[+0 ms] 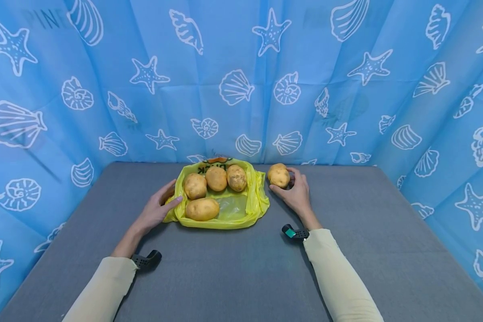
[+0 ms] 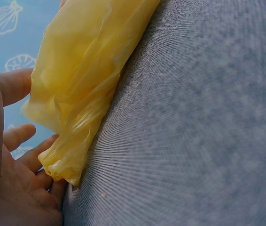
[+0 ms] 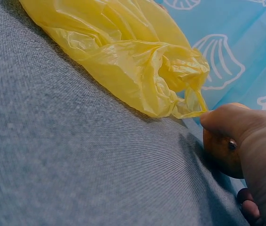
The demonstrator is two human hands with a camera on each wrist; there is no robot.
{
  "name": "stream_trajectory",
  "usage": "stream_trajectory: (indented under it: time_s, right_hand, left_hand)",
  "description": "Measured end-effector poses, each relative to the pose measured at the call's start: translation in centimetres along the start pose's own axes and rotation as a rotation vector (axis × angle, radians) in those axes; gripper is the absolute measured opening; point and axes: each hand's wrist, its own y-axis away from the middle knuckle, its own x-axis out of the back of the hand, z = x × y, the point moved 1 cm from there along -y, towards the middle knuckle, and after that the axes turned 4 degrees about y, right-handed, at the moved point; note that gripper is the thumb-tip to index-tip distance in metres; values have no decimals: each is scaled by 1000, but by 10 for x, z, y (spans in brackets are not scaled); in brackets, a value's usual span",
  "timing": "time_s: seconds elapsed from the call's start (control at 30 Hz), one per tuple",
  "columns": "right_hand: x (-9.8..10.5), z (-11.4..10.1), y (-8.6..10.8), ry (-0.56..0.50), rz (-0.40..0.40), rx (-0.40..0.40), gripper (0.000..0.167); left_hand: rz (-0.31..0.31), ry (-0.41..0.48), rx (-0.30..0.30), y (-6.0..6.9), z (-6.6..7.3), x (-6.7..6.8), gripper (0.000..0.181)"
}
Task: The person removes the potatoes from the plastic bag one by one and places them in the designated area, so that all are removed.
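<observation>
A yellow plastic bag (image 1: 261, 203) lies with its mouth spread wide, and several potatoes (image 1: 201, 209) rest inside, three along the back and one at the front left. At the bag's left side is the left hand (image 1: 154, 210), its thumb against the rim and its fingers extended; the left wrist view shows the palm (image 2: 22, 197) beside the crumpled bag end (image 2: 72, 160). Just right of the bag, the right hand (image 1: 295, 192) grips a potato (image 1: 278, 175) between thumb and fingers. That potato (image 3: 220, 150) is partly covered by the right hand (image 3: 260, 146) in the right wrist view.
Grey cloth (image 1: 225, 277) covers the table. Behind it and along both sides hangs a blue curtain (image 1: 241, 58) with white shells and starfish. Each wrist wears a black strap, such as the left one (image 1: 146, 260).
</observation>
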Motion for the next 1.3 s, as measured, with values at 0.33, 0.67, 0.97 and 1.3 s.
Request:
stream_trajectory:
  time_s: [0.33, 0.67, 0.97, 1.3]
  right_hand:
    - [0, 0, 0, -7, -4, -8, 79]
    - [1, -2, 1, -2, -17, -13, 82]
    - [1, -2, 1, 1, -23, -18, 83]
    - [5, -5, 0, -31, -19, -19, 85]
  left_hand:
    - [3, -9, -2, 0, 1, 0, 70]
    - [-3, 4, -15, -1, -2, 1, 69]
    - [-2, 7, -14, -1, -3, 1, 70]
    - [-5, -2, -3, -1, -3, 1, 70]
